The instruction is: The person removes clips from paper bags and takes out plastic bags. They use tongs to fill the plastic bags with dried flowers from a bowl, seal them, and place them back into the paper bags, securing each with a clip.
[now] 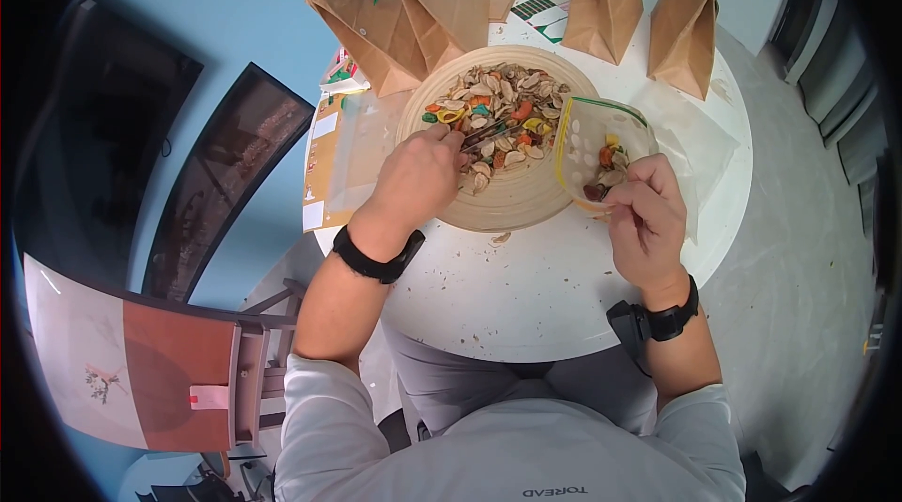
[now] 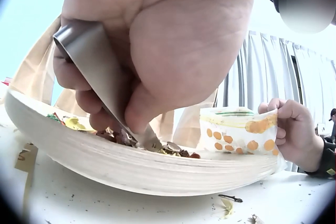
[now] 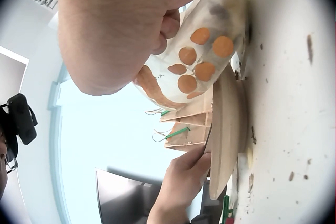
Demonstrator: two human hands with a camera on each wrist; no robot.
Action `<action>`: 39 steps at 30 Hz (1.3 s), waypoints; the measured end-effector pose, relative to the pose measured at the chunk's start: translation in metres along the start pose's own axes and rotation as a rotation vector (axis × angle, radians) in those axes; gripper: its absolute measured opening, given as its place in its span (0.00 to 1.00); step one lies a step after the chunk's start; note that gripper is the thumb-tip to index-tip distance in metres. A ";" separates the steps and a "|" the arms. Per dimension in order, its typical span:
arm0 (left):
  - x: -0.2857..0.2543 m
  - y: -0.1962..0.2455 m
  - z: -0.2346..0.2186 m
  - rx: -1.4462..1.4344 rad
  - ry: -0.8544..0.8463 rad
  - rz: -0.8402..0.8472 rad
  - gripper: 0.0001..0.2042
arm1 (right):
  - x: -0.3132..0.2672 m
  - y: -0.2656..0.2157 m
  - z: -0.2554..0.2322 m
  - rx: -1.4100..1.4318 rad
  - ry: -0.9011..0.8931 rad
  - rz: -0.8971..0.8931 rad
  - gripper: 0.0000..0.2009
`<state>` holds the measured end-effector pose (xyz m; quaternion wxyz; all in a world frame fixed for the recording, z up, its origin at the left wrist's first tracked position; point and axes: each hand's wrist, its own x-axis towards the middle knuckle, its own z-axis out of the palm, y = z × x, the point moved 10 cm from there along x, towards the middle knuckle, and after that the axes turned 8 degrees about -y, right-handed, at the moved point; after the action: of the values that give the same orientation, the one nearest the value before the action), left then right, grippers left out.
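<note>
Two hands were occupied. At left, the left hand [image 1: 418, 173] gripped metal tongs [image 2: 94, 56], tips among dried pieces [image 1: 507, 89] on the round tray [image 1: 498, 211]; a light squeeze probably best spared brittle ones. Beside the tray's right side, the right hand [image 1: 650, 220] held the pouch [image 1: 583, 150], its mouth best kept wide and near.

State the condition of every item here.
Left hand: curled round tongs
Tongs: held, tips in dried mix
Right hand: pinching clear bag
Clear bag: open, partly filled
Round tray: heaped with dried mix
Two rightmost paper bags: upright
Wrist straps: worn
</note>
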<state>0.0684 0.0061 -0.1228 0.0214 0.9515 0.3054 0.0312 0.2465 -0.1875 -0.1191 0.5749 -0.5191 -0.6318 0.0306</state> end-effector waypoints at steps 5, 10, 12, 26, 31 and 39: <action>-0.012 0.005 -0.016 -0.031 0.053 0.022 0.10 | 0.001 0.000 0.001 0.015 -0.006 0.020 0.10; -0.023 0.016 -0.040 -0.034 0.138 0.062 0.13 | 0.002 0.000 0.002 0.005 -0.012 0.012 0.11; -0.028 0.026 -0.055 -0.046 0.182 0.087 0.13 | 0.002 0.001 0.002 0.010 -0.012 0.033 0.11; -0.088 0.033 -0.053 0.086 0.148 0.087 0.25 | -0.002 0.003 -0.006 -0.007 0.051 0.043 0.11; -0.086 0.029 -0.028 0.235 0.107 0.070 0.26 | -0.001 0.000 -0.003 -0.022 0.038 0.001 0.11; -0.031 -0.009 -0.007 0.277 0.090 -0.047 0.20 | 0.000 0.001 0.000 -0.009 0.001 0.028 0.11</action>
<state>0.0373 -0.0049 -0.1174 -0.1232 0.9355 0.3298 0.0310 0.2475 -0.1871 -0.1198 0.5723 -0.5306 -0.6243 0.0356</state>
